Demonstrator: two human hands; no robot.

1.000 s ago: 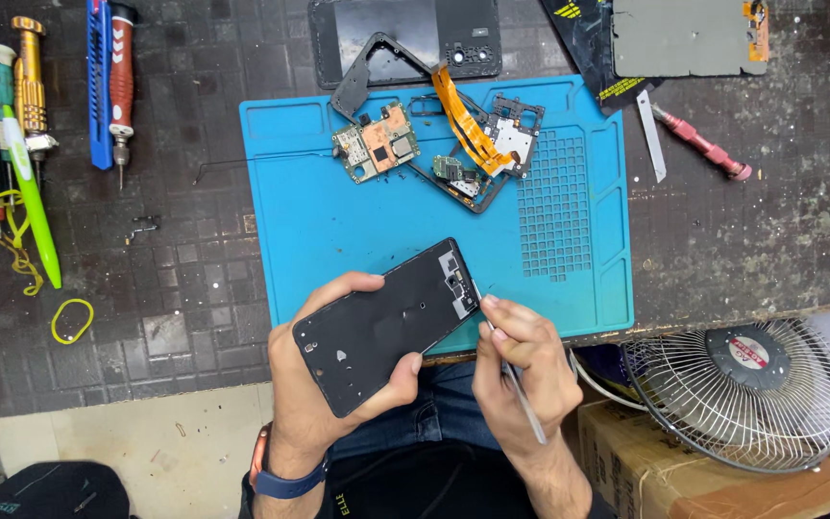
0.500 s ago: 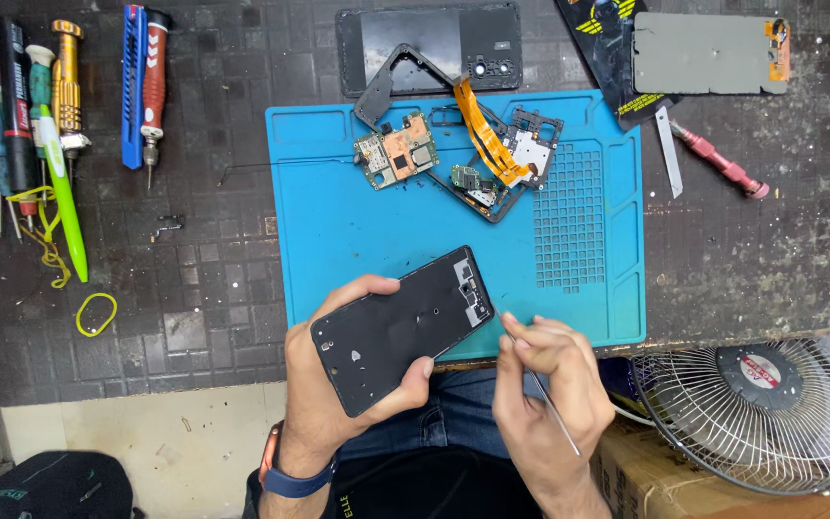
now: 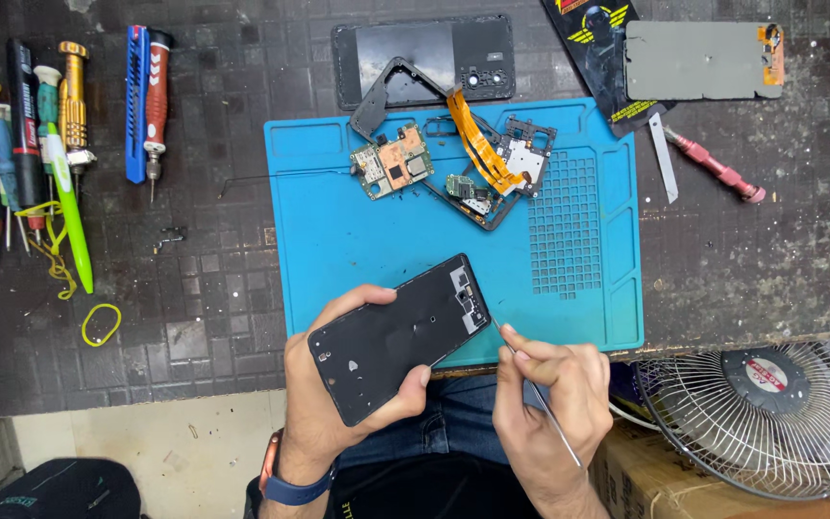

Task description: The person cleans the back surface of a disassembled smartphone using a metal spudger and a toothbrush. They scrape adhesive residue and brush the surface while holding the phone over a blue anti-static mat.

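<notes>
My left hand [image 3: 329,404] grips an opened black phone frame [image 3: 398,336], tilted, over the near edge of a blue work mat [image 3: 338,240]. My right hand [image 3: 554,404] pinches thin metal tweezers [image 3: 530,380]; their tip touches the frame's upper right corner near the camera cut-out. On the mat's far part lie a small circuit board [image 3: 391,161], an orange flex cable [image 3: 477,154] and other small phone parts [image 3: 521,159].
A black phone back cover [image 3: 434,53] lies beyond the mat, a grey panel [image 3: 698,60] at the far right. Screwdrivers and pens [image 3: 69,125] line the left side. A red-handled blade [image 3: 713,165] lies right. A fan grille [image 3: 766,418] stands at the lower right.
The view shifted slightly, so everything sits a little further right. My right hand moved the tweezers' tip in to the frame's corner; my left hand still holds the frame.
</notes>
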